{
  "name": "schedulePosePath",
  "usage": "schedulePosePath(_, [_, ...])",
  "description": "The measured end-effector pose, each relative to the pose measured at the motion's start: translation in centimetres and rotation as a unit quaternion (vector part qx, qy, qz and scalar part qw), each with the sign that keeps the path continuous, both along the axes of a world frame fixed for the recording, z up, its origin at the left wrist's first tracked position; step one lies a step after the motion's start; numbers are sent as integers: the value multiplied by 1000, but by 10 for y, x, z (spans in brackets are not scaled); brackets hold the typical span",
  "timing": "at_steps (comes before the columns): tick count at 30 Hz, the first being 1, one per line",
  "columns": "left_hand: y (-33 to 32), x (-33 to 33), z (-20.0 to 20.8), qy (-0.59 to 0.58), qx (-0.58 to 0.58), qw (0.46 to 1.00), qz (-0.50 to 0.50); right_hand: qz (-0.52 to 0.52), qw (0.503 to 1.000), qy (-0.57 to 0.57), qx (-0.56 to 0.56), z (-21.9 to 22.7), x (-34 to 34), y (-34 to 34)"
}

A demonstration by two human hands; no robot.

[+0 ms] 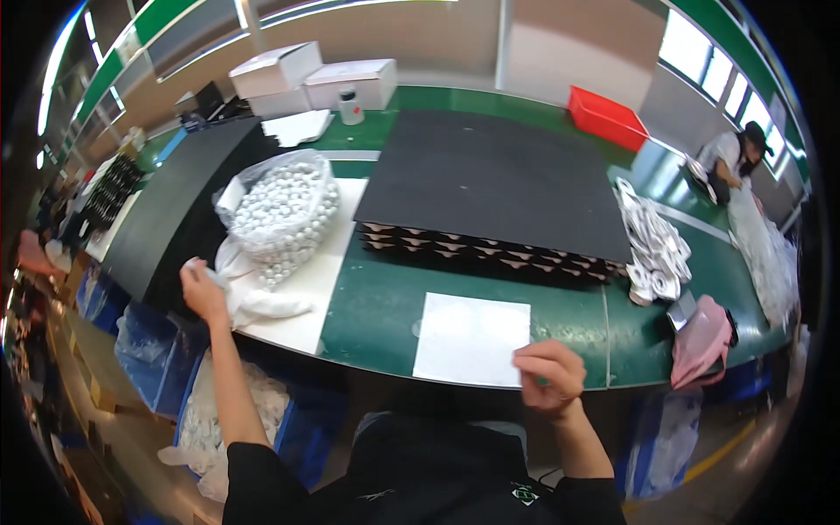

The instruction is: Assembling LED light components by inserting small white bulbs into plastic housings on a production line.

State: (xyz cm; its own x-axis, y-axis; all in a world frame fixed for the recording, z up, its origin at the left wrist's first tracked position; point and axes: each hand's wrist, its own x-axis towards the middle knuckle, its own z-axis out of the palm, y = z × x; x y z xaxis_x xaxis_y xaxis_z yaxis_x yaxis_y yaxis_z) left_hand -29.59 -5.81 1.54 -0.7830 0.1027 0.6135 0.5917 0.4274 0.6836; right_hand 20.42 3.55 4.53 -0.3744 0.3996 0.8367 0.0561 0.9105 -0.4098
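Note:
My left hand [203, 290] is closed at the left edge of the table, with a bit of white showing at its fingers that I cannot make out. Beside it lies a white cloth-like piece [271, 304], next to a clear plastic bag of small white balls [284, 206]. My right hand [553, 376] is curled in a pinch at the right edge of a flat white sheet [472, 339]. Whether anything is between those fingertips is too small to tell. Behind the sheet stands a stack of black panels [490, 184] with light pieces between the layers.
White looped pieces [652, 241] lie in a heap right of the stack. A pink bag [703, 343] sits at the right front. Farther back are a red bin [606, 118], white boxes [350, 83] and a small jar [351, 107]. A person [733, 157] works at far right. Blue bins [153, 359] stand below left.

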Motion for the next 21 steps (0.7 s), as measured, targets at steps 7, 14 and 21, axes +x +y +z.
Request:
schedulePosePath(7, [3, 209, 53, -61, 123, 903, -408, 298, 765, 32, -570, -40, -31, -53])
schedulePosePath(14, [15, 308, 15, -381, 72, 590, -708, 320, 585, 171, -725, -56, -30, -58])
schedulePosePath(21, [87, 307, 15, -305, 221, 665, -645, -184, 968, 12, -170, -57, 9, -21])
